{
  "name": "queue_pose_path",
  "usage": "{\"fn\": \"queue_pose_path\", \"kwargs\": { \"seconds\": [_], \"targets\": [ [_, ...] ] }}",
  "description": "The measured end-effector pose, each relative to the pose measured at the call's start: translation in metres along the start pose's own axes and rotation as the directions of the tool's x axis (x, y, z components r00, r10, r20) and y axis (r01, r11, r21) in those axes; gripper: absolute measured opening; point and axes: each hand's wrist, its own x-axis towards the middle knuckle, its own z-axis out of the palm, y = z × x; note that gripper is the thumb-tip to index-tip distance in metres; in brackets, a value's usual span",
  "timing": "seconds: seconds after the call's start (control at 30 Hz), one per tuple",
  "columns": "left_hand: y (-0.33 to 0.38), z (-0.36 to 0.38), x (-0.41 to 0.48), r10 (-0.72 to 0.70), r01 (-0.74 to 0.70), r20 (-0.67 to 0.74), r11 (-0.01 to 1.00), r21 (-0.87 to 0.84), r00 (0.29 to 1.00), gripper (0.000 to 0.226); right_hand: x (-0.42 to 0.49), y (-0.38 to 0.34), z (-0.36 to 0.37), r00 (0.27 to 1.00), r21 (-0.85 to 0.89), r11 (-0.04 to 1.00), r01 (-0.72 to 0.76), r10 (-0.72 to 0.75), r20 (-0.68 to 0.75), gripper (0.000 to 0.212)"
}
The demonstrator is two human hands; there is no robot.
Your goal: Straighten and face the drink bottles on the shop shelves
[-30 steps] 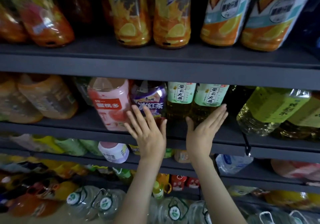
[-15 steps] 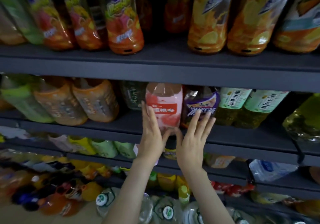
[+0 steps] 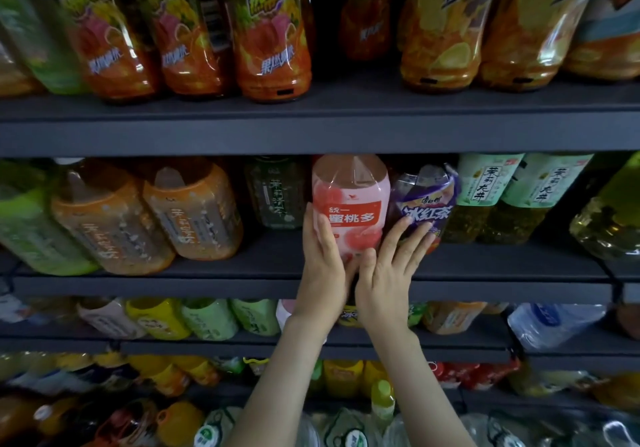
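A pink peach-drink bottle [image 3: 349, 200] with a red label stands on the middle dark shelf [image 3: 242, 285], label facing me. My left hand [image 3: 323, 273] lies flat against its lower left side, fingers together and pointing up. Right of it stands a purple iced-tea bottle [image 3: 427, 197]. My right hand [image 3: 388, 273] has its thumb on the pink bottle's base, and its spread fingers reach across the lower front of the purple bottle. Both hands press on the bottles without wrapping around them.
Two pale green tea bottles [image 3: 502, 190] stand right of the purple one; a dark green bottle [image 3: 275, 193] and orange bottles [image 3: 194, 211] stand left. Large juice bottles [image 3: 273, 41] fill the shelf above. Lower shelves hold smaller drinks and water jugs [image 3: 346, 432].
The view has shifted left along the shelf. Both hands moved left from the purple and green tea bottles; the left now rests on the pink bottle, the right between pink and purple.
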Motion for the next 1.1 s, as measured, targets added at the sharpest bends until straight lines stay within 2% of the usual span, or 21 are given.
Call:
{"fn": "queue_pose_path", "kwargs": {
  "seconds": [0.07, 0.13, 0.27, 0.33, 0.37, 0.4, 0.43, 0.5, 0.57, 0.63, 0.73, 0.9, 1.1],
  "targets": [
    [0.004, -0.003, 0.001, -0.050, 0.049, -0.004, 0.997, -0.059, 0.999, 0.056, -0.001, -0.004, 0.002, 1.000, 0.048, 0.999, -0.012, 0.013, -0.006, 0.059],
    [0.008, -0.006, 0.001, -0.112, 0.108, -0.034, 0.988, -0.107, 0.993, 0.067, -0.002, -0.008, 0.003, 1.000, 0.076, 0.997, -0.028, 0.029, -0.013, 0.059],
    [0.023, -0.006, -0.001, -0.169, 0.165, -0.004, 0.966, -0.199, 0.986, 0.096, -0.003, -0.017, 0.003, 0.998, 0.105, 0.993, -0.061, 0.063, -0.016, 0.060],
    [0.024, -0.004, -0.004, -0.112, 0.114, 0.024, 0.988, -0.107, 0.993, 0.105, -0.003, -0.021, 0.001, 0.997, 0.103, 0.992, -0.075, 0.077, -0.022, 0.060],
    [0.020, -0.003, -0.005, -0.044, 0.043, 0.026, 0.998, 0.040, 0.999, 0.098, -0.005, -0.022, -0.001, 0.997, 0.102, 0.992, -0.071, 0.075, -0.033, 0.060],
    [0.012, -0.001, -0.007, 0.061, -0.063, 0.013, 0.974, 0.216, 0.998, 0.098, -0.007, -0.022, -0.005, 0.997, 0.107, 0.992, -0.061, 0.067, -0.048, 0.060],
    [0.003, 0.002, -0.010, 0.172, -0.149, -0.030, 0.916, 0.373, 0.985, 0.107, -0.010, -0.021, -0.009, 0.996, 0.120, 0.991, -0.053, 0.061, -0.066, 0.061],
    [-0.004, 0.010, -0.015, 0.273, -0.174, -0.125, 0.843, 0.509, 0.954, 0.114, -0.011, -0.017, -0.022, 0.987, 0.184, 0.980, -0.078, 0.102, -0.127, 0.064],
    [0.004, 0.016, -0.019, 0.355, -0.203, -0.157, 0.785, 0.585, 0.922, 0.106, -0.002, -0.008, -0.034, 0.955, 0.235, 0.958, -0.163, 0.213, -0.208, 0.076],
    [0.007, 0.021, -0.019, 0.378, -0.216, -0.137, 0.750, 0.625, 0.916, 0.105, 0.012, 0.001, -0.043, 0.938, 0.249, 0.938, -0.243, 0.292, -0.185, 0.084],
    [0.005, 0.031, -0.013, 0.357, -0.176, -0.170, 0.753, 0.634, 0.918, 0.114, 0.022, 0.009, -0.046, 0.956, 0.222, 0.946, -0.237, 0.267, -0.118, 0.081],
    [0.008, 0.036, -0.012, 0.321, -0.152, -0.215, 0.814, 0.561, 0.923, 0.117, 0.024, 0.015, -0.044, 0.950, 0.198, 0.963, -0.185, 0.227, -0.216, 0.076],
    [0.018, 0.027, -0.021, 0.267, -0.157, -0.128, 0.824, 0.544, 0.955, 0.106, 0.025, 0.021, -0.043, 0.953, 0.201, 0.966, -0.160, 0.205, -0.225, 0.078]
  ]
}}
